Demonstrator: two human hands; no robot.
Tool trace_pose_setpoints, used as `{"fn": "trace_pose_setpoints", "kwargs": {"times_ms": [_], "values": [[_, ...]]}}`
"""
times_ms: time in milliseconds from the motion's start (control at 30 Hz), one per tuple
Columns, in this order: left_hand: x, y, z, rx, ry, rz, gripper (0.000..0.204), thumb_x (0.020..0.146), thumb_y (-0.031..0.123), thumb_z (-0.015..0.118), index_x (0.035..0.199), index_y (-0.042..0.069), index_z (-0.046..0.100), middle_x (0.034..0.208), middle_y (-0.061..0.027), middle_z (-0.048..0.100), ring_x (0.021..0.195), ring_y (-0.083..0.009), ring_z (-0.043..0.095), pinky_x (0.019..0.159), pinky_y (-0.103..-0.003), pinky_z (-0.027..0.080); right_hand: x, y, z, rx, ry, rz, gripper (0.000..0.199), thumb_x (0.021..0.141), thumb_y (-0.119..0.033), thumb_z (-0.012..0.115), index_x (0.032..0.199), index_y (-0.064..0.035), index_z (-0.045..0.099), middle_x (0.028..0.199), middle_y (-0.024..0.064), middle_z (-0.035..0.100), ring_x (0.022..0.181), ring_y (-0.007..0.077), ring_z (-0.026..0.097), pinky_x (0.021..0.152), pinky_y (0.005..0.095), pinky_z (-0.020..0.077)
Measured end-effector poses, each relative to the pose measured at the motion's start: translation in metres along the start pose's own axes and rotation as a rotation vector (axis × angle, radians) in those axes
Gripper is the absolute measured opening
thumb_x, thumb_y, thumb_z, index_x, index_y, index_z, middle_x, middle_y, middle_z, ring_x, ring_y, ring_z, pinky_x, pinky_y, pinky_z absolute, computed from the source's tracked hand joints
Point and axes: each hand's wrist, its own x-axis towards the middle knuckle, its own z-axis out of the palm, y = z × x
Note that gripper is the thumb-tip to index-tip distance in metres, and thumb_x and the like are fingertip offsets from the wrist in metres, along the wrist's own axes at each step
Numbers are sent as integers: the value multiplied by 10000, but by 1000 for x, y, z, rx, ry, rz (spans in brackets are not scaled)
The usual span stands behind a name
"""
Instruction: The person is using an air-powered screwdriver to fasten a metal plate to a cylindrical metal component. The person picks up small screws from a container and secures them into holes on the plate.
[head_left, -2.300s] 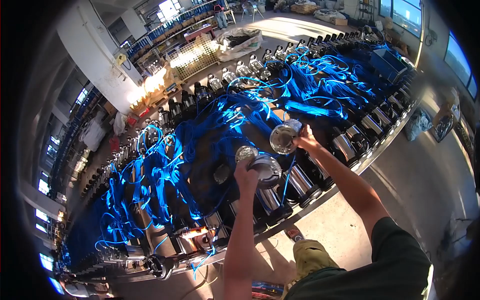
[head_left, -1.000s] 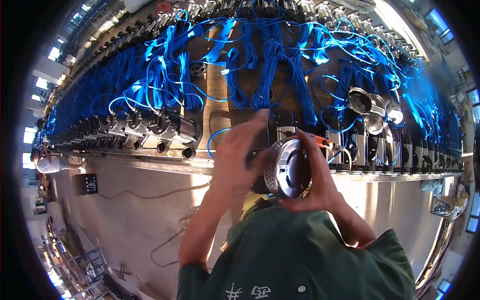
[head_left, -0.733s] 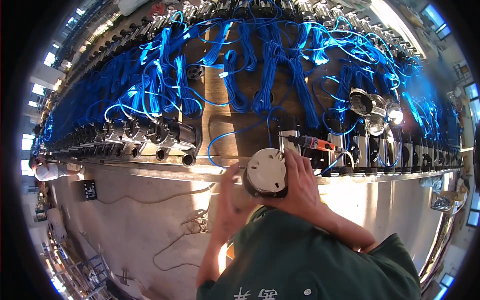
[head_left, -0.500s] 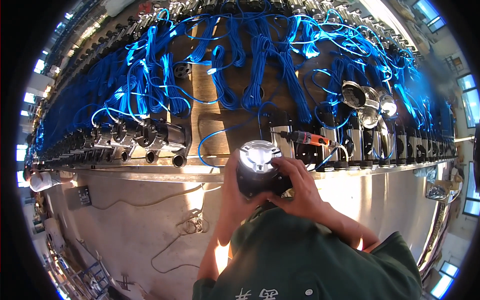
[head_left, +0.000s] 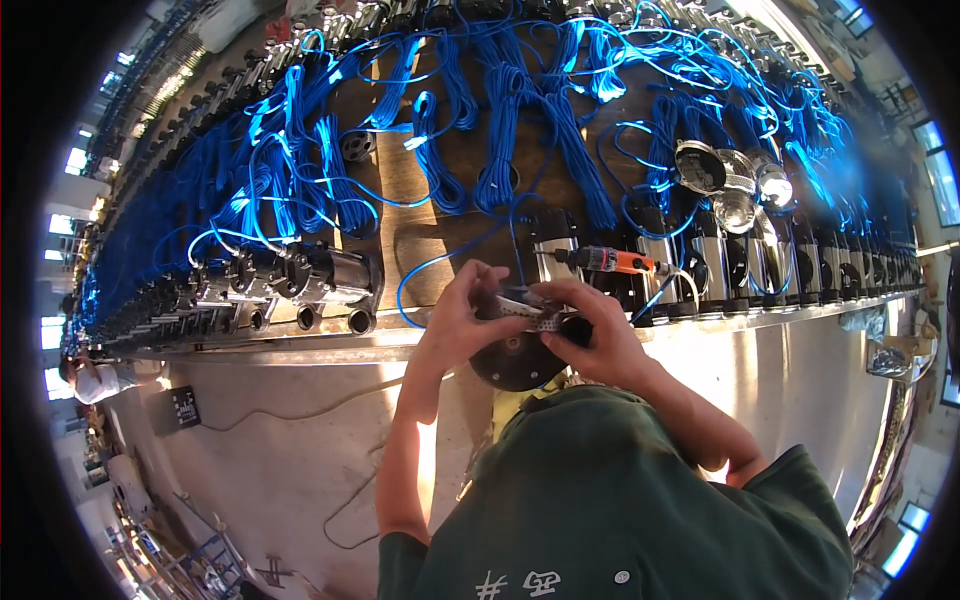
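- Coiled cables (head_left: 502,110), smooth, glossy and bright blue, lie in long looped hanks beyond both hands.
- Under the cables, the tabletop (head_left: 402,180) looks like brown wood with a faint grain, sunlit in pale strips.
- To the right of the right hand (head_left: 605,335), cylinders (head_left: 710,270) of polished steel with black ends stand out in a row along the table's edge.
- Just beyond the right hand lies a power driver (head_left: 630,262), orange and black, its slim dark bit pointing left.
- Farther right and beyond that hand, round metal cups (head_left: 737,208) sit clustered together, mirror-bright.
- To the left of the left hand (head_left: 460,325), black pump bodies (head_left: 330,275) lie side by side, with round openings facing the person.
- The perforated metal part (head_left: 547,324) is between the two hands, silvery, dotted with small holes; the fingers hide much of its shape.
- Left hand: thumb and fingers pinch the part's left side.
- Right hand: fingers curl over its right side, thumb beneath.
- Just below the fingers is a black round body (head_left: 515,368), smooth and dark, with small bright screw heads near its rim.
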Motion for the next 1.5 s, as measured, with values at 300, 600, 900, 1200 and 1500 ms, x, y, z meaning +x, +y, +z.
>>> {"fn": "trace_pose_setpoints", "kwargs": {"times_ms": [300, 600, 900, 1200, 1500], "values": [[-76, 21, 56, 745, 590, 554, 776, 537, 276, 885, 1140, 123, 422, 1290, -186, 383, 1212, -402, 349, 968, -517, 336, -17, -31, -13, -223, -3, -144, 796, 765, -261, 751, 1398, -11, 339, 1370, 193, 433, 1266, 359, 405, 1046, 423, 336], [-76, -16, 69, 654, 558, 537, 971, 573, 261, 895, 1338, 70, 328, 1365, -218, 342, 1277, -400, 343, 1033, -477, 342, -26, -34, -31, 387, 181, -216, 669, 778, -245, 631, 1314, 60, 373, 1246, 167, 477, 1097, 259, 493, 941, 376, 370], [-68, -18, 52, 370, 372, 494, 1059, 533, 104, 868, 1405, 56, 269, 1363, -180, 403, 1230, -316, 460, 1018, -403, 423, -12, -67, -55, 343, 289, -457, 507, 842, -449, 550, 1002, 32, 552, 923, 158, 600, 929, 274, 521, 909, 396, 375], [-77, 3, 54, 593, 411, 418, 1043, 547, 196, 884, 1393, 50, 291, 1369, -179, 389, 1278, -342, 369, 1023, -440, 382, -41, -2, -77, 290, 465, 83, 226, 930, -162, 529, 1067, 17, 545, 1012, 68, 598, 919, 99, 519, 833, 244, 387], [-65, 199, 81, -1381, -503, 763, 465, 921, 258, 599, 506, 131, 432, 484, -7, 475, 406, -92, 474, 542, -283, 515, -50, 111, -153, 103, 628, 401, 262, 899, -234, 618, 1047, -19, 629, 927, 17, 660, 848, 69, 589, 649, 234, 451]]}}
